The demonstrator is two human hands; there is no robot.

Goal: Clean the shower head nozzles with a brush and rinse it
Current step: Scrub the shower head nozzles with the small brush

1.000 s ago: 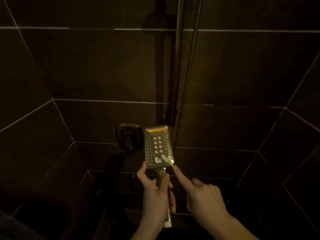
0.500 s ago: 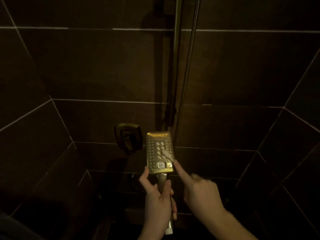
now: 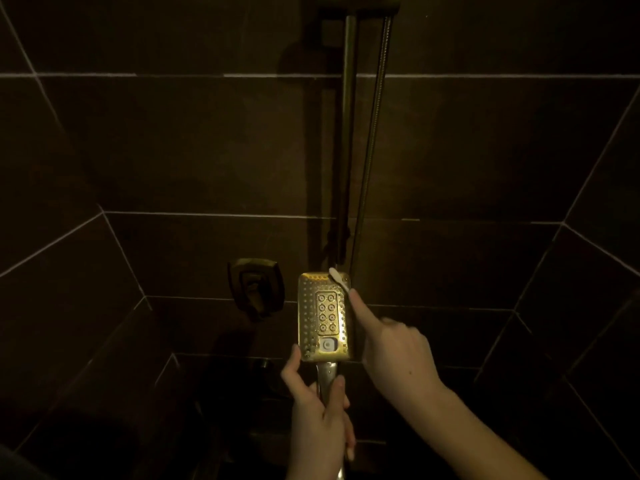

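Left hand grips the shower head handle; right hand holds a brush on the head's top edge.

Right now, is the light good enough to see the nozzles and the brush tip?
Head view: dim, the tiles nearly black; only the shower head is lit, nozzles distinct, glare along its top edge. The white brush shows clearly there. Wide-angle lens bends the grout lines.
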